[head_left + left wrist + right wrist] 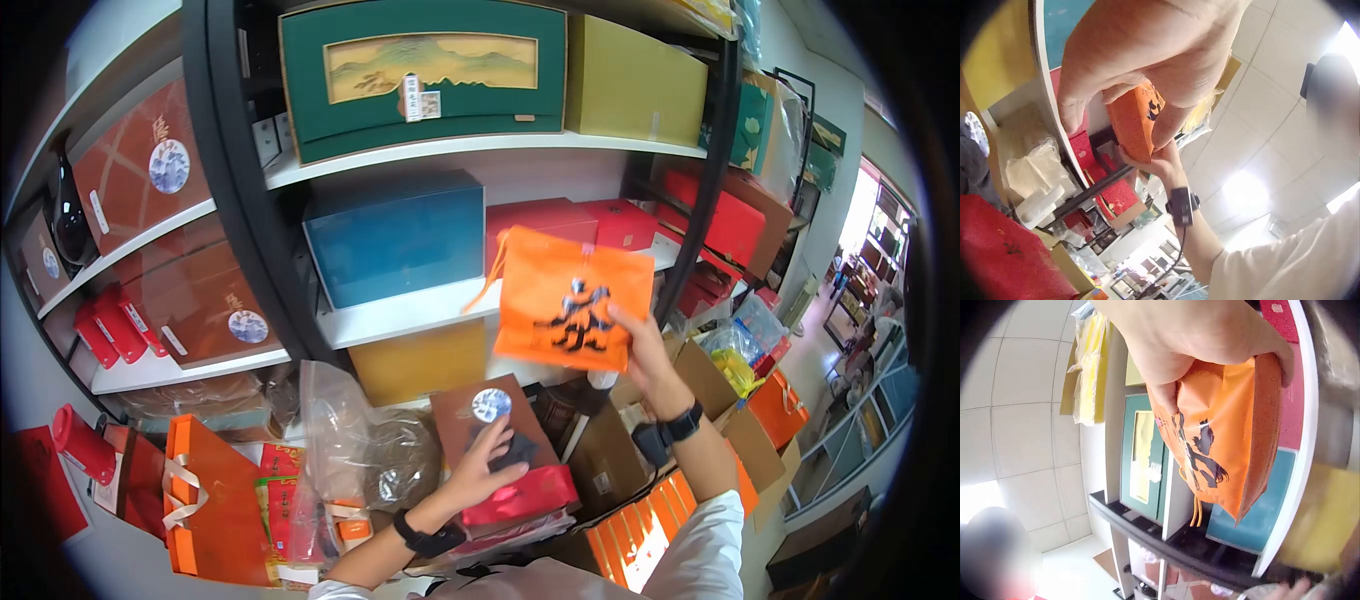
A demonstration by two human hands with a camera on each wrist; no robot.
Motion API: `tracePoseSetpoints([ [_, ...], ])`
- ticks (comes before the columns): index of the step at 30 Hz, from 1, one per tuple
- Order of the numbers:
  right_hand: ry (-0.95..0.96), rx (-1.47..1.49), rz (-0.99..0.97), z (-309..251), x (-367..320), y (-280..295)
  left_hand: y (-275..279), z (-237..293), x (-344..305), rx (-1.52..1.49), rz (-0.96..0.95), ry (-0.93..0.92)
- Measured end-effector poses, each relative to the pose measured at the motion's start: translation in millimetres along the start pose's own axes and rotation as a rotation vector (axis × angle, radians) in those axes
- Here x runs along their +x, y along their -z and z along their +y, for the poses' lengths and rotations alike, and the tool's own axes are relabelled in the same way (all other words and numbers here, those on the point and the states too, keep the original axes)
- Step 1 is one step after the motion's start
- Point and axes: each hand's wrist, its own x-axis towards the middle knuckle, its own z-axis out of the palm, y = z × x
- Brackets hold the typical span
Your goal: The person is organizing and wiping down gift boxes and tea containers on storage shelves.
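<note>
My right hand grips the right side of an orange drawstring bag with black brush-style characters, thumb on the front. The bag is held up in front of the shelves, its cord dangling at the left. In the right wrist view the fingers wrap behind the bag, which looks thick and boxy. My left hand is lower, fingers spread and relaxed. In the head view it overlaps a brown box with a round blue-and-white emblem, a dark cloth and a red pouch.
Shelves hold a blue box, a green box and red boxes. Below left stand an orange gift bag and a clear plastic bag of brown material. An open cardboard carton sits at right, beside orange boxes.
</note>
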Motion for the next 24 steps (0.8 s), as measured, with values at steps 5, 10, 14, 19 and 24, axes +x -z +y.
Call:
tracePoseSetpoints([
  [5,0.169,-0.045,0.068,-25,143,32,-16,-18,-8,0.506,0.033,-0.012],
  [10,0.263,-0.201,0.023,-16,258,34,-22,-37,-28,0.620,0.198,0.169],
  [14,0.260,-0.270,-0.176,4,319,31,-32,-29,-32,0.707,0.439,0.136],
  [19,0.172,-0.437,-0.306,26,374,44,-27,-15,-30,0.601,0.502,0.311],
  [24,0.080,-0.366,-0.379,36,378,50,-18,-25,-40,0.729,0.553,0.361],
])
